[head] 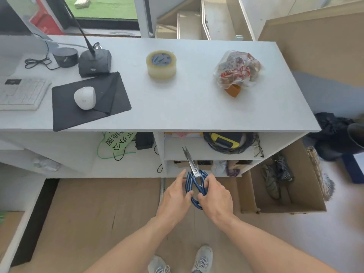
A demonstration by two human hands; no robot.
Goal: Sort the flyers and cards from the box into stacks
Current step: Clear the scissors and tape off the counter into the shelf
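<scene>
Both hands hold the blue-handled scissors (194, 178), blades closed, tips pointing far toward the shelf. Left hand (174, 196) fingers curl on the left loop; right hand (215, 198) fingers wrap the right loop. I see no flyers or cards; cardboard box (283, 201) at near right holds shoes. I judge the scissors are for opening a box: settle one firm grip, keep tips away, cut shallow.

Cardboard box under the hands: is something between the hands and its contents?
Yes: the cardboard box looks closed, its top flaps covering the contents. The left hand and right hand both hold the blue scissors above it.
</scene>
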